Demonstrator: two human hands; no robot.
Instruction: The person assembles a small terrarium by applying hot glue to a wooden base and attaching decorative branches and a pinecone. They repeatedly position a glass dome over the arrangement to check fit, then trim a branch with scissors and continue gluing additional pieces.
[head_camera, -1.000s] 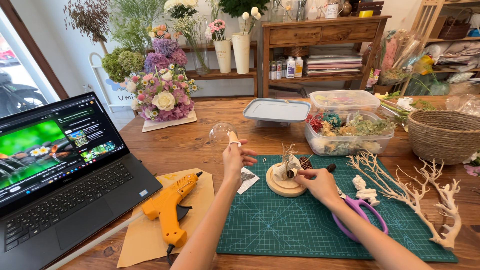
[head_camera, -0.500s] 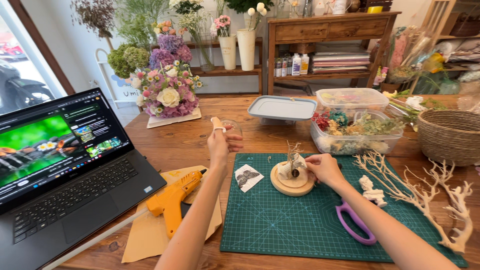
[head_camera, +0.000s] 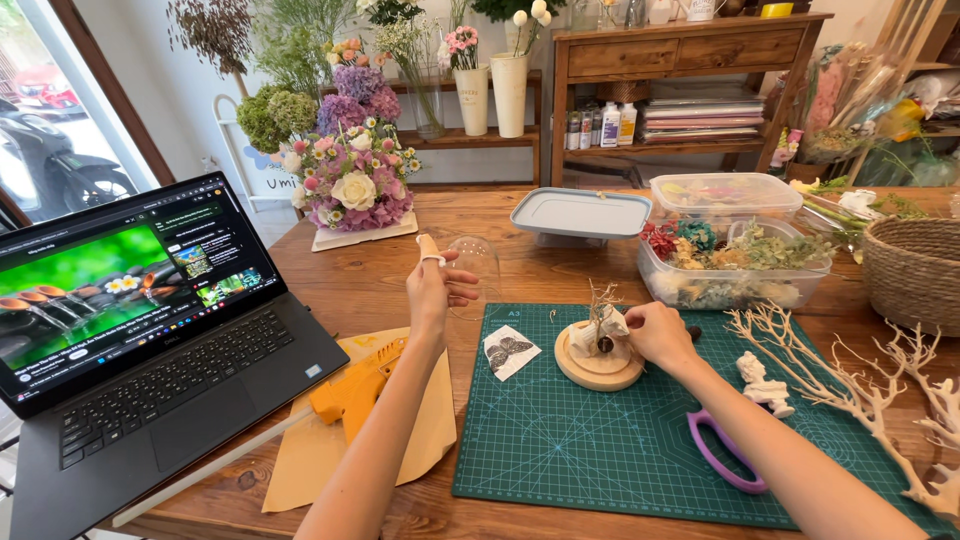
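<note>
My left hand (head_camera: 434, 288) is raised above the wooden table, fingers closed around a clear glass dome (head_camera: 474, 268); the thumb wears a pale bandage. My right hand (head_camera: 659, 336) rests at the right side of a round wooden base (head_camera: 598, 370), touching the small dried-twig and white figure arrangement (head_camera: 601, 326) that stands on it. The base sits on a green cutting mat (head_camera: 600, 440). A small butterfly print card (head_camera: 511, 351) lies on the mat's left part, below the dome.
An open laptop (head_camera: 150, 320) is at left, an orange glue gun (head_camera: 358, 388) on tan paper beside it. Purple scissors (head_camera: 722, 455), a small white figurine (head_camera: 765, 385) and pale branches (head_camera: 860, 395) lie at right. Behind: plastic boxes of dried flowers (head_camera: 735, 262), wicker basket (head_camera: 915, 272), flower bouquet (head_camera: 350, 185).
My left hand has carried the glass dome leftward and a little higher, away from the wooden base. My right hand stays at the arrangement.
</note>
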